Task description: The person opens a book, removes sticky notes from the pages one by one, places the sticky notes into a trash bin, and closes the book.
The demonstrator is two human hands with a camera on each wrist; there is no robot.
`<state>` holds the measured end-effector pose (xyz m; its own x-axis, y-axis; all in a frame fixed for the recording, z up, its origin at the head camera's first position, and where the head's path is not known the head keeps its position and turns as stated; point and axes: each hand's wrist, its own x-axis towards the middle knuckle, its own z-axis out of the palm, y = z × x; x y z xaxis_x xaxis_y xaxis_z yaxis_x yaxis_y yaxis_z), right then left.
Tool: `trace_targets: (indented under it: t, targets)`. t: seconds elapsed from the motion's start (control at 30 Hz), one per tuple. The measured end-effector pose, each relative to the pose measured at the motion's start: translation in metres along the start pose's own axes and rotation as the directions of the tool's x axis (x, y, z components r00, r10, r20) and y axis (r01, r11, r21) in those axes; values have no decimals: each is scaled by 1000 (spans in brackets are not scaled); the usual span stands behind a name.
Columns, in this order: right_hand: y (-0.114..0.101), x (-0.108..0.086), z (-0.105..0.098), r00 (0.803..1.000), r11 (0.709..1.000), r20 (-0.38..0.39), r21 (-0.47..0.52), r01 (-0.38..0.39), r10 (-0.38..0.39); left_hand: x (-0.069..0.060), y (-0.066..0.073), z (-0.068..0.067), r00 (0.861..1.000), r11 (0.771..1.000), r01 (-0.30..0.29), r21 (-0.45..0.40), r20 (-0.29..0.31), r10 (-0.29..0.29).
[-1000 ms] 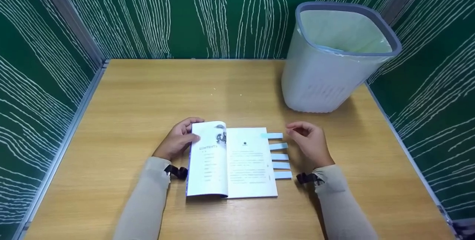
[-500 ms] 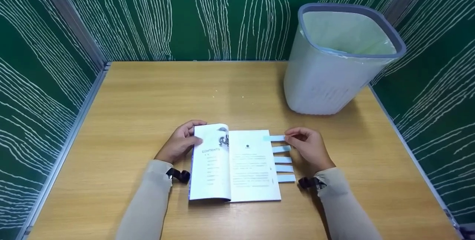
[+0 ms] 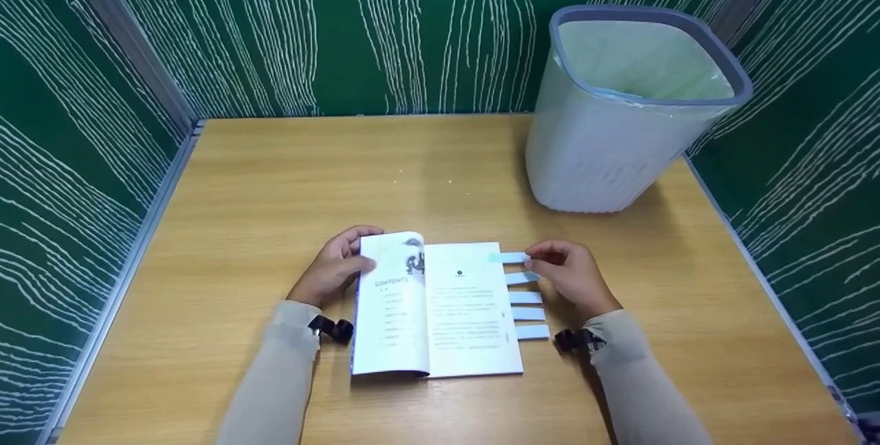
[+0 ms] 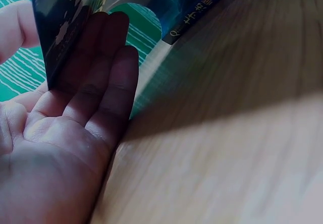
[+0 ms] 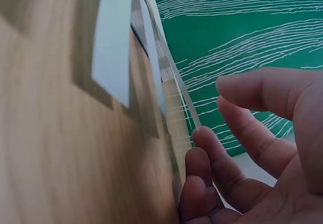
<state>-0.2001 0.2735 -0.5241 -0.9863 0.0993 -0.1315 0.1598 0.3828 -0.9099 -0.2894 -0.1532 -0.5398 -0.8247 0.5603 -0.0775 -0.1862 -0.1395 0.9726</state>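
Observation:
An open book [image 3: 471, 335] lies on the table, its left page headed CONTENTS. My left hand [image 3: 330, 269] holds its left side, thumb on the page and fingers behind the dark cover [image 4: 60, 32], as the left wrist view shows. Several pale blue sticky tabs [image 3: 526, 298] stick out past the right page's edge. My right hand [image 3: 576, 276] is at the outer end of the topmost tab [image 3: 512, 257]. In the right wrist view a fingertip [image 5: 207, 138] touches the end of a thin tab [image 5: 184, 95], while thumb and forefinger stand apart from it.
A pale waste bin [image 3: 591, 149] with a grey rim and a liner bag stands at the back right of the wooden table [image 3: 295, 177]. Tiny white specks lie behind the book. Green panels with white streaks [image 3: 337, 32] enclose the back and sides.
My right hand has gone from just beside the topmost tab to its outer end. The left hand keeps its hold on the book. The whole view has shifted slightly.

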Motion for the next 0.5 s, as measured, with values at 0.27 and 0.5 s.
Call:
trace_targets:
  t: [0.27, 0.5]
  targets:
    - [4, 1, 2, 1000, 1000, 26, -17, 17, -17, -1, -2, 0, 1000, 999, -2, -35, 22, 3]
    - [7, 2, 1, 998, 999, 53, -19, 29, -28, 0, -2, 0, 1000, 1000, -2, -28, 22, 3]
